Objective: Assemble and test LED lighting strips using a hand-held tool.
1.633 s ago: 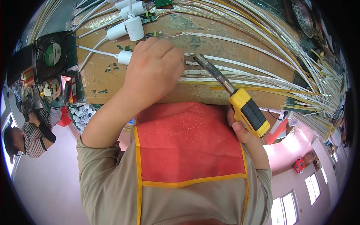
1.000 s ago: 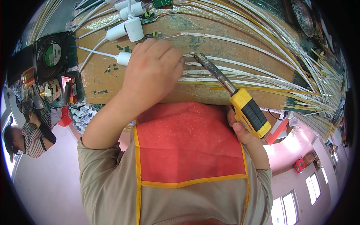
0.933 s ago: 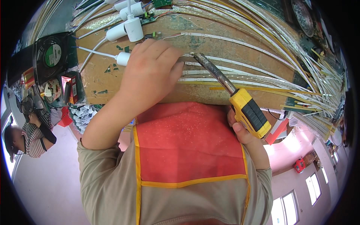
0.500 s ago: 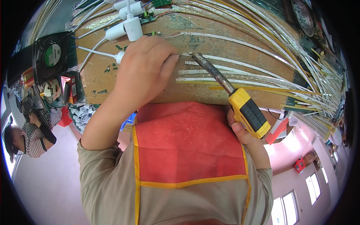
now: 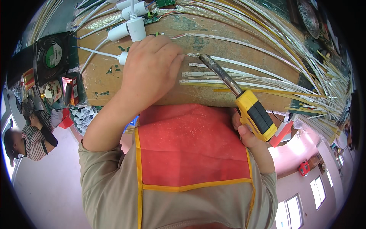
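Pink-tinged walls and windows (image 5: 293,213) curve round the rim of the view, with a co-worker (image 5: 36,143) in striped clothing sitting off to the left. Across the top lies the brown bench (image 5: 206,92), its surface worn and patched with green, and below its near edge is the person's red apron (image 5: 190,149), edged in yellow. Long pale strips (image 5: 326,89) fan over the bench from a thick heap on the right. At the far left stands a black fan (image 5: 49,53), a red box (image 5: 70,89) near it. Right hand (image 5: 248,133) has its fingers wrapped round the yellow-and-black handle of the iron (image 5: 256,115), whose metal shaft slants up and left, the dark tip at the left end of one strip (image 5: 244,65). Left hand (image 5: 152,70) is bent, fingers drawn together just left of that end; the back of the hand hides the fingertips, so I cannot tell what they grip. From under it pokes a white cap (image 5: 122,58) on its cable; other caps (image 5: 136,28) lie above, near a small green circuit board (image 5: 165,3).
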Available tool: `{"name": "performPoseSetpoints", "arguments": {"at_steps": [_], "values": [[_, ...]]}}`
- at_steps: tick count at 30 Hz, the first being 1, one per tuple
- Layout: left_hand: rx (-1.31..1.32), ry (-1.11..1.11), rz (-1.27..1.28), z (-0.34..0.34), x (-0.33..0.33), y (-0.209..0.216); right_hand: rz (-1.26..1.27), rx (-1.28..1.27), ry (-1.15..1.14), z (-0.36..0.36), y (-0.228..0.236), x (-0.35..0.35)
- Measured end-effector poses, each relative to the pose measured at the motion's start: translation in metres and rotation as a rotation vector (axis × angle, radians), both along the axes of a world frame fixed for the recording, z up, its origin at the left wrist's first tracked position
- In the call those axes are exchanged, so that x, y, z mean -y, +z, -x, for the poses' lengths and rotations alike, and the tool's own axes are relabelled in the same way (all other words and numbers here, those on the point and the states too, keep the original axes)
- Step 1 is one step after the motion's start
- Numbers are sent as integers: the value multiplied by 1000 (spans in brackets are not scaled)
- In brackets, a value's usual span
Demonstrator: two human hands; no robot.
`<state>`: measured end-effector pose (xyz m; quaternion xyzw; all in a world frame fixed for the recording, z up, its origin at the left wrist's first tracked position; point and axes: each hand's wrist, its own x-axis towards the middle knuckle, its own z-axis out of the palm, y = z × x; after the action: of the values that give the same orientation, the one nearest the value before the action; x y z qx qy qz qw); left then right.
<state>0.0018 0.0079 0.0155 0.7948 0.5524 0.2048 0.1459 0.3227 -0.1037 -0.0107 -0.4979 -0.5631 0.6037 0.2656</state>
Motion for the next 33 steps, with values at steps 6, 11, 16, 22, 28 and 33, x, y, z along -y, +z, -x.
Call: {"name": "performPoseSetpoints", "arguments": {"at_steps": [6, 11, 16, 22, 28, 33], "values": [[22, -20, 19, -1, -4, -1, -29, 46, -22, 5, 6, 3], [5, -9, 27, -1, -1, 0, 18, -19, -53, 7, 3, 0], [-4, -9, -42, -6, 1, 4, 49, -65, -91, 7, 2, 2], [-28, -23, -17, -6, -1, -2, 47, -55, -101, 9, 4, 0], [-35, -47, 0, -5, -4, -2, 53, -63, -93, 7, 2, 2], [-34, -53, 18, -4, -5, -1, 57, -83, -53, 5, 1, -1]]}}
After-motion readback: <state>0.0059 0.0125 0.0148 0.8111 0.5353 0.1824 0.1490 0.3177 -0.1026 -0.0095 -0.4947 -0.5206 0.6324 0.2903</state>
